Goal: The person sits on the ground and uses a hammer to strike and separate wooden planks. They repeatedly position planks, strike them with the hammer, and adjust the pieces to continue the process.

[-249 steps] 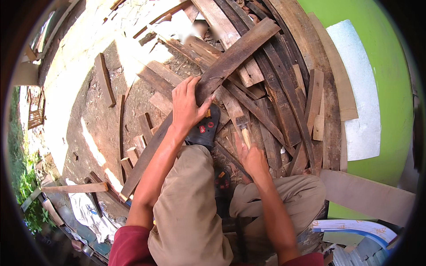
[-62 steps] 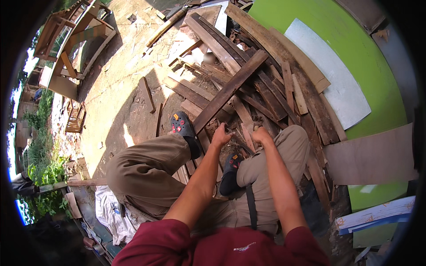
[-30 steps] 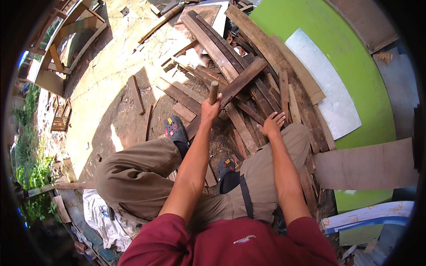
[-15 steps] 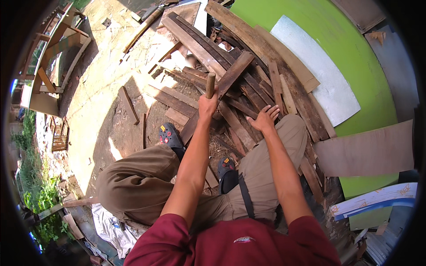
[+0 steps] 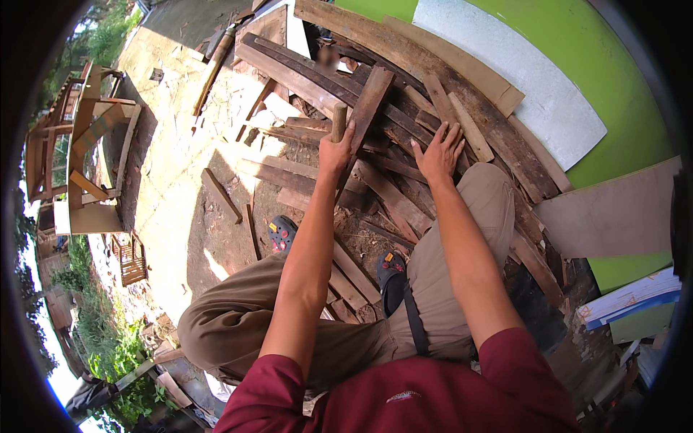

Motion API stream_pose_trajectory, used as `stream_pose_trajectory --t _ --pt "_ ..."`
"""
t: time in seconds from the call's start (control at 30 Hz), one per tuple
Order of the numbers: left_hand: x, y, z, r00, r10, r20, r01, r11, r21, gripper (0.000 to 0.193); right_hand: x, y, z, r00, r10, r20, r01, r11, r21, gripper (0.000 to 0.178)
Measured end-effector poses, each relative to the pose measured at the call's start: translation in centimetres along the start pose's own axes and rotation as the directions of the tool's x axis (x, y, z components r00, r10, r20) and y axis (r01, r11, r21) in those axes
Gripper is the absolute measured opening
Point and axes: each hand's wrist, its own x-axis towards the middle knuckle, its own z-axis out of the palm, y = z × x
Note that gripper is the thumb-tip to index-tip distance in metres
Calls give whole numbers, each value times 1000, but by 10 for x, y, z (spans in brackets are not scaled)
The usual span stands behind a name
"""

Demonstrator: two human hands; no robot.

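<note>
My left hand (image 5: pixel 335 155) is closed around a round wooden handle (image 5: pixel 338 121) whose top end sticks up above the fist; its lower part is hidden. Right beside that fist a dark plank (image 5: pixel 372 103) slants across the pile, and I cannot tell whether the fingers also touch it. My right hand (image 5: pixel 440 154) has its fingers spread over the wood, just beyond my right knee. Near its fingertips lie a short brown board (image 5: pixel 438 94) and a paler narrow strip (image 5: pixel 471 128).
Old planks (image 5: pixel 303 76) lie crisscrossed ahead, with a long curved-looking board (image 5: pixel 498 133) along the right. Beyond it are a white sheet (image 5: pixel 534 94) and a green panel (image 5: pixel 628 108). A wooden frame structure (image 5: pixel 97 151) stands at the left, near a slatted crate (image 5: pixel 130 258).
The view has turned a little. The dark plank beside my left fist now slants more steeply. My right hand has reached farther from my knee over the boards, its fingers still spread.
</note>
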Motion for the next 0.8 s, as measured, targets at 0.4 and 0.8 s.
stream_pose_trajectory --t 0.4,0.8 --pt "-2 39 24 991 58 -124 -18 953 304 77 2 -1 7 999 -9 -51 6 998 -63 110" --pt "14 53 36 991 -17 -133 86 838 539 88 5 -5 6 1000 17 -19 -18 998 -57 111"
